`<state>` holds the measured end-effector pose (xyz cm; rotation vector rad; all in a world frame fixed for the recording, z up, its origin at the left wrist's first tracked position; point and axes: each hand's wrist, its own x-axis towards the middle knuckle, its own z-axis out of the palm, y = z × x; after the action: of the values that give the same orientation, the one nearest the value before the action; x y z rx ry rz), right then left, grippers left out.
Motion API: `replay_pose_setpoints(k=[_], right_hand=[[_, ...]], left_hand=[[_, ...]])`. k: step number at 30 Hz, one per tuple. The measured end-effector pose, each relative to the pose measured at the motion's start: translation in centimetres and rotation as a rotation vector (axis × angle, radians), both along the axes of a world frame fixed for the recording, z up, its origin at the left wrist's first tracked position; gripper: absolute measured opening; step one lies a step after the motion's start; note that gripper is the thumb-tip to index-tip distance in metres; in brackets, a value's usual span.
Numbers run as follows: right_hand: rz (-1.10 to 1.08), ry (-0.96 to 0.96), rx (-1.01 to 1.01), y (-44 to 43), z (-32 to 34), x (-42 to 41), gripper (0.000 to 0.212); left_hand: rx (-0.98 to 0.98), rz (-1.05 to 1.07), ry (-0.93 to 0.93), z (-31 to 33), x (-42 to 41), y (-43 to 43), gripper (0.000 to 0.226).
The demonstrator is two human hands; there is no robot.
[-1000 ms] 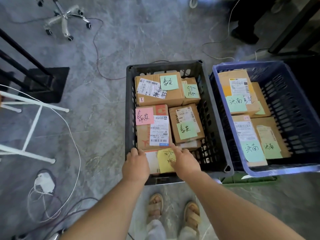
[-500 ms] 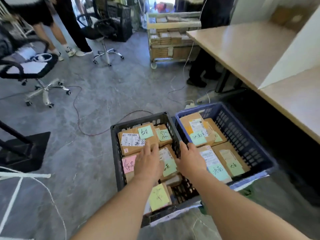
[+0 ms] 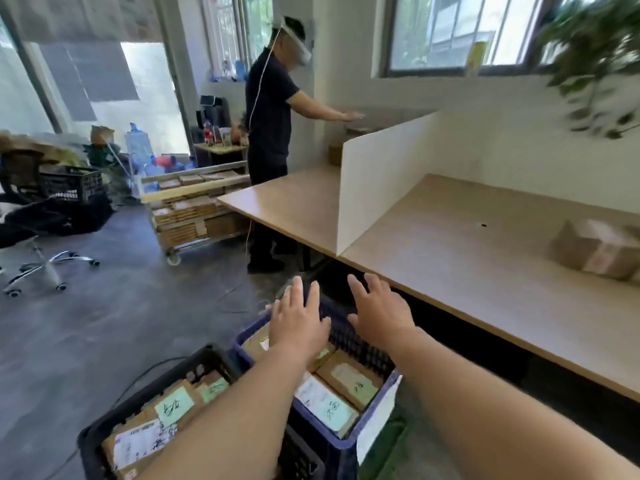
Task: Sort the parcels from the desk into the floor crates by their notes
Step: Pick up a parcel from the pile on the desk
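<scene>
My left hand and my right hand are both raised with fingers spread and hold nothing; they hover above the blue crate on the floor. That crate holds several cardboard parcels with green notes. To its left stands the black crate, also filled with several noted parcels. One blurred cardboard parcel lies on the wooden desk at the far right, well beyond my right hand.
A white divider stands upright on the desk. Another person stands at the desk's far end. A trolley stacked with parcels is behind, an office chair at the left, cables on the floor.
My hands have let go of the yellow-noted parcel in the black crate and lifted out. The view has swung up and right from the crates toward the desk.
</scene>
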<state>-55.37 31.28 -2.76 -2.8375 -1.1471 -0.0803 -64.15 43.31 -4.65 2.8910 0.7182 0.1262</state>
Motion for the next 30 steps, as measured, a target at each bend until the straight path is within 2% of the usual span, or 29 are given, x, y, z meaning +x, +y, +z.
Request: replay_pose_setpoints(k=[11, 20, 30], right_hand=[[-0.255, -0.128, -0.002, -18.4, 5.3, 7.6, 0.075], [-0.495, -0.212, 0.003, -33.8, 8.1, 13.6, 0.08], [-0.717, -0.292, -0.003, -45.7, 11.7, 18.3, 0.076]], left_hand=[[0.14, -0.367, -0.059, 5.9, 12.3, -16.7, 0.072], [0.238, -0.577, -0.113, 9.6, 21.3, -31.0, 0.069], [0.24, -0.804, -0.227, 14.0, 29.1, -43.9, 0.068]])
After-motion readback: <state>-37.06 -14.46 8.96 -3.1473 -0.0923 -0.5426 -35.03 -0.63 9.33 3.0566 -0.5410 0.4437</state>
